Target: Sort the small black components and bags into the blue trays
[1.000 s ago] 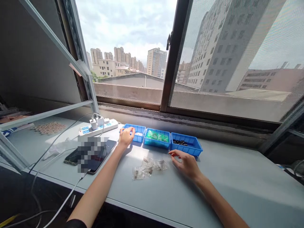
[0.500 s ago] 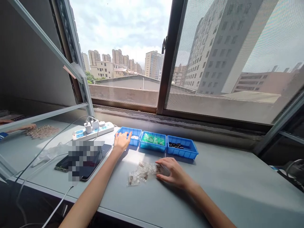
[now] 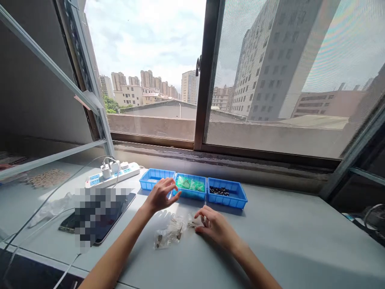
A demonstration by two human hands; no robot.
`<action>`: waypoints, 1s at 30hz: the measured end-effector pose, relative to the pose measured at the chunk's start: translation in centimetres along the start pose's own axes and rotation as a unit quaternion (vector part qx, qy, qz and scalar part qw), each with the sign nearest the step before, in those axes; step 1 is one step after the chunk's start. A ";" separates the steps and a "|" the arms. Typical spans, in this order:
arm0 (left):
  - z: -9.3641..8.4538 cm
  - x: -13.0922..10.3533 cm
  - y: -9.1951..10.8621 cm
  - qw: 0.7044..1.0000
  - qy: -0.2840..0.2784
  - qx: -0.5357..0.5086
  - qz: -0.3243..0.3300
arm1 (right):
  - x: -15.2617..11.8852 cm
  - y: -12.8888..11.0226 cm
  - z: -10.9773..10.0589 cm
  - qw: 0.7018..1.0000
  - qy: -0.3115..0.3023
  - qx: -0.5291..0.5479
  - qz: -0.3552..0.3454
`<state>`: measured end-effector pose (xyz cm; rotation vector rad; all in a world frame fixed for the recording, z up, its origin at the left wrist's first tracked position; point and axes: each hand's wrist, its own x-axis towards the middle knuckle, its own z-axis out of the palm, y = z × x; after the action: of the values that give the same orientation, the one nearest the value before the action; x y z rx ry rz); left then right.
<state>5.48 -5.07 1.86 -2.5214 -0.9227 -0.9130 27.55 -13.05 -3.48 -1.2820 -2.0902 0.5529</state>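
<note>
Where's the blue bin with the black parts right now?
In the head view, the bin of black parts is the rightmost of the three in the row, next to the bin of green packets and beyond the right hand.

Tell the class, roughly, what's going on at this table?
Someone is working bare-handed at a table. Their right hand is at a small clear bag, beside more clear bags with small pieces inside. Their left hand is near the left and middle blue trays; whether it holds anything is unclear. The middle tray has green packets, the right tray dark pieces.
</note>
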 end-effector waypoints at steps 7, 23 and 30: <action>1.5 -0.8 0.2 0.999 -0.030 -0.032 0.012 | 0.0 0.4 -0.7 0.999 0.018 -0.030 0.010; 3.9 -1.2 2.5 0.991 -0.004 -0.134 0.009 | 3.5 0.0 -1.2 0.998 0.049 -0.025 0.029; 1.8 -0.5 3.4 0.992 0.047 -0.106 0.048 | 4.6 -0.3 0.7 0.984 0.163 -0.063 -0.032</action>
<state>8.31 -7.02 0.00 -2.6436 -0.7023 -1.1420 25.32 -9.09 -2.47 -1.2745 -1.9054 0.1693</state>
